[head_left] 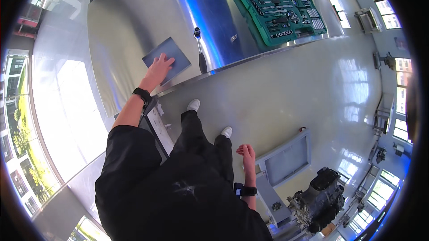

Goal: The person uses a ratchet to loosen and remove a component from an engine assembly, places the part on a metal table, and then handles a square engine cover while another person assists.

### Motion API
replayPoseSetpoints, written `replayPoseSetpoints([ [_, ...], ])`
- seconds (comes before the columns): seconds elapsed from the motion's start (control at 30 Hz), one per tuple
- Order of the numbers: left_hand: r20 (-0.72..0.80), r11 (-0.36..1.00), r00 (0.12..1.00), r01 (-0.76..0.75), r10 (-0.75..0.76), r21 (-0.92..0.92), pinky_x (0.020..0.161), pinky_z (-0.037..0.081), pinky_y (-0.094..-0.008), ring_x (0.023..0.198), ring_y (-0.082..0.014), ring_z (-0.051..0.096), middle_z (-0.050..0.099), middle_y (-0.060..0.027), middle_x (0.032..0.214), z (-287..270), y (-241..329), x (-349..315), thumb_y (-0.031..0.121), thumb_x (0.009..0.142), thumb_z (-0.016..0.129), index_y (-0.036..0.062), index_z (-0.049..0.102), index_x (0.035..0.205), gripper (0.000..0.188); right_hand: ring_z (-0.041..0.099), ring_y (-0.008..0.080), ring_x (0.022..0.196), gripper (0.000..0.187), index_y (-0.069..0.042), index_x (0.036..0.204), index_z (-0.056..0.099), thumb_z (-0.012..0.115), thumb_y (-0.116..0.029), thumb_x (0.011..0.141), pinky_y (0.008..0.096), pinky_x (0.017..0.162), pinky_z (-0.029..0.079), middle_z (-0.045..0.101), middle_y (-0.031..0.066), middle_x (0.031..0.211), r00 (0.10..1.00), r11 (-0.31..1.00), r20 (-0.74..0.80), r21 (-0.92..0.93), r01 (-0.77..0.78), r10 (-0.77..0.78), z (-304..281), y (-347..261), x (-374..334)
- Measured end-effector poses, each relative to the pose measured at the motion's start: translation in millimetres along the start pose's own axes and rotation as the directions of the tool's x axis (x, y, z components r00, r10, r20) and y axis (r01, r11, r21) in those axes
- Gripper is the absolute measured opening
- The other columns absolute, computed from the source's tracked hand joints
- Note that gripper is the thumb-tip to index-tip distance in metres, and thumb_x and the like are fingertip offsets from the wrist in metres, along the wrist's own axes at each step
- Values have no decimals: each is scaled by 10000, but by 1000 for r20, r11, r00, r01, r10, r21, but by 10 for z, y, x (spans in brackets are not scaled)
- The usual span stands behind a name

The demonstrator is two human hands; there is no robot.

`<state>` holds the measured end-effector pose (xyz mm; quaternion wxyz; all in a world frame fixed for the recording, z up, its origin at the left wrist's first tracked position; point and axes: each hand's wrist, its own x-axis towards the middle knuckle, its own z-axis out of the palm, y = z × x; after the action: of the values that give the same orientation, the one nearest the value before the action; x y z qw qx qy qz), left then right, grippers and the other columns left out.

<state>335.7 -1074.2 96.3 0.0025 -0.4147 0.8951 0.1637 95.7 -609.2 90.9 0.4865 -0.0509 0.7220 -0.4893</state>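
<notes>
My left hand [161, 67] rests on a flat, grey-blue rectangular sheet or booklet [179, 63] near the metal table's front edge. Its fingers are spread across the top, and whatever lies under the palm is hidden. A ratchet wrench [200, 49] with a dark handle lies just right of the sheet, apart from it. Farther right, a small shiny metal piece [233, 38] sits by itself on the table. My right hand [246, 152] hangs low at my side over the floor, fingers loosely bent and partly apart, with nothing visible in it.
An opened green tool case [263, 29] with sockets and ratchets in rows occupies the right end of the metal table [129, 22]. Behind my right arm stand a grey framed tray [286, 160] and a dark engine [319, 201]. More equipment lines the windowed wall at right.
</notes>
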Motion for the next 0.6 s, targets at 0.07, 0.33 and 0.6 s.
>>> replayPoseSetpoints([
  [0.07,41,995,998,-53,56,-85,824,495,-436,982,-341,542,486,-119,1082,80,-129,37,110,905,530,130,549,1140,237,617,134,774,235,-42,935,582,475,-243,996,274,733,475,625,46,810,999,997,25,-75,-21,23,256,-169,158],
  [0.33,-304,961,952,-116,36,-251,790,479,-426,946,-344,541,528,-128,1004,-92,-242,-229,22,876,514,44,553,1055,185,553,102,734,221,4,906,556,476,-184,990,273,704,461,581,23,763,923,971,374,-175,161,-86,1301,-706,847],
  [0.6,-270,929,896,299,-351,-217,745,478,-438,868,-362,560,529,-146,965,220,-641,-1210,77,900,536,39,564,1013,123,611,277,844,140,-71,1020,561,575,-119,889,362,757,498,588,91,937,762,613,557,-487,622,-331,2630,-1368,1091],
])
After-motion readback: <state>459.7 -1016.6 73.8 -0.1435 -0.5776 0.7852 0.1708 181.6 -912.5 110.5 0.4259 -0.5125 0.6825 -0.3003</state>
